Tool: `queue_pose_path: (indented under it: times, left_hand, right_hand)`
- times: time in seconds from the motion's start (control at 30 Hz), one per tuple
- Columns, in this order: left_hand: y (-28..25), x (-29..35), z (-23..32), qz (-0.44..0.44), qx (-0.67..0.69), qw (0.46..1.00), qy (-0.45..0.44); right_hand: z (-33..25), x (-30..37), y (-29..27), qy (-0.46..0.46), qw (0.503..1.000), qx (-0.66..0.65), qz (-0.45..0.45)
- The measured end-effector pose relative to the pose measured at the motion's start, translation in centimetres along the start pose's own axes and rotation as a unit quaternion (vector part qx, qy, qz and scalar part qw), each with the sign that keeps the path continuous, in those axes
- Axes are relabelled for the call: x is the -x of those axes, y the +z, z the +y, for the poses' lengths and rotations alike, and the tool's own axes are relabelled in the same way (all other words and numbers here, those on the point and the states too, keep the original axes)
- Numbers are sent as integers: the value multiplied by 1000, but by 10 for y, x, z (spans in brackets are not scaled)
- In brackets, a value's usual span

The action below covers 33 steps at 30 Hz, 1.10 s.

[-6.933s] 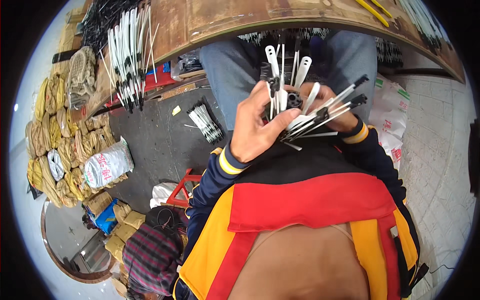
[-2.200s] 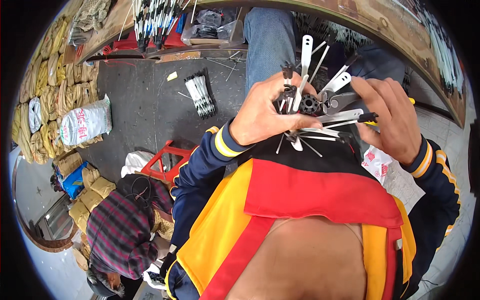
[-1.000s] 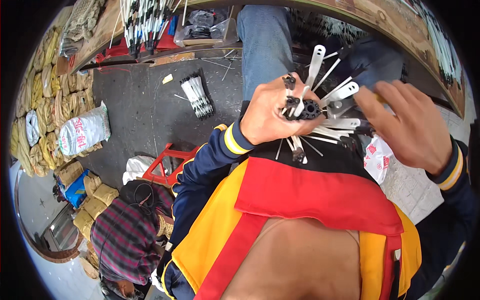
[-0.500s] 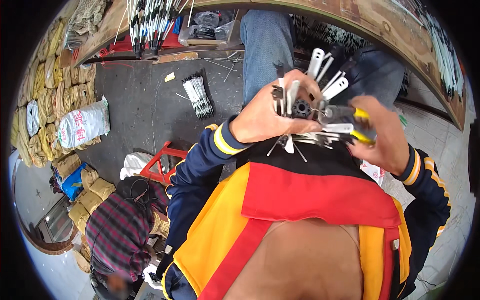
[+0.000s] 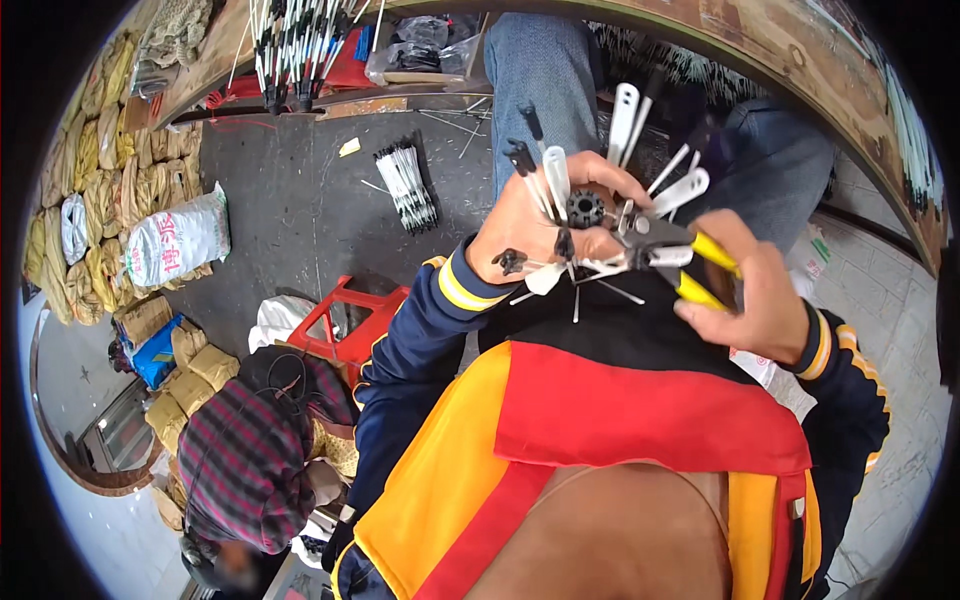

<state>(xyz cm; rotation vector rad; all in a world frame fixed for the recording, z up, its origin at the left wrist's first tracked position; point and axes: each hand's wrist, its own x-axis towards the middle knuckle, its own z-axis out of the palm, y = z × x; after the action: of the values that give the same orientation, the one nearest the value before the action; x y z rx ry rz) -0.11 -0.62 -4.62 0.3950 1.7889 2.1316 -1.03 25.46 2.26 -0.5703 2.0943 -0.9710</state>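
My left hand [image 5: 510, 228] is closed around a black toothed hub [image 5: 585, 208], whose round end faces up between thumb and fingers. From around it white flat arms [image 5: 621, 122] and thin white rods with black ends stick out on all sides. Yellow-handled pliers [image 5: 716, 258] are in my right hand [image 5: 768, 300], their handles spread somewhat apart. The metal jaws reach the edge of the hub assembly beside my left thumb and fingertips; what lies between the jaws is too small to make out.
A wooden bench [image 5: 745, 45] curves across the far side, with bunches of white rods [image 5: 300, 50] on it. A rod bundle [image 5: 406, 186] lies on the dark floor. At left are stacked yellow bundles [image 5: 98, 235], a white sack [image 5: 178, 238], a red stool [image 5: 345, 325] and another person [image 5: 255, 450].
The pliers have turned, and their jaws now sit closer to the hub. My left hand and the hub have shifted slightly left, and the arms have rotated around it.
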Motion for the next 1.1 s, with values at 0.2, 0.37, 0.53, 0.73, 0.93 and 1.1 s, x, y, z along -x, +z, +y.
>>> queue_pose_path:
  times: [0.2, 0.37, 0.53, 0.73, 0.93, 1.1]
  left_hand:
    - [-10, 2, 4, -6, -104, 994, -31]
    - [-14, -8, -6, -68, -55, 995, -44]
    - [-16, -6, -3, 27, -41, 999, -13]
    - [-18, -8, 0, -89, -109, 989, -34]
    - [2, 8, 5, 23, -121, 992, 8]
    - [8, 16, 8, 15, 17, 1000, -21]
  right_hand:
    - [-17, -15, -26, -52, 997, 50, -14]
    - [30, -20, 3, 16, 958, -225, -176]
    - [14, -25, 1, -225, 937, 186, 192]
    - [23, -29, -6, 161, 781, -476, -372]
    - [10, -24, 1, -196, 951, 185, 154]
    - [3, -18, 3, 57, 981, -120, -143]
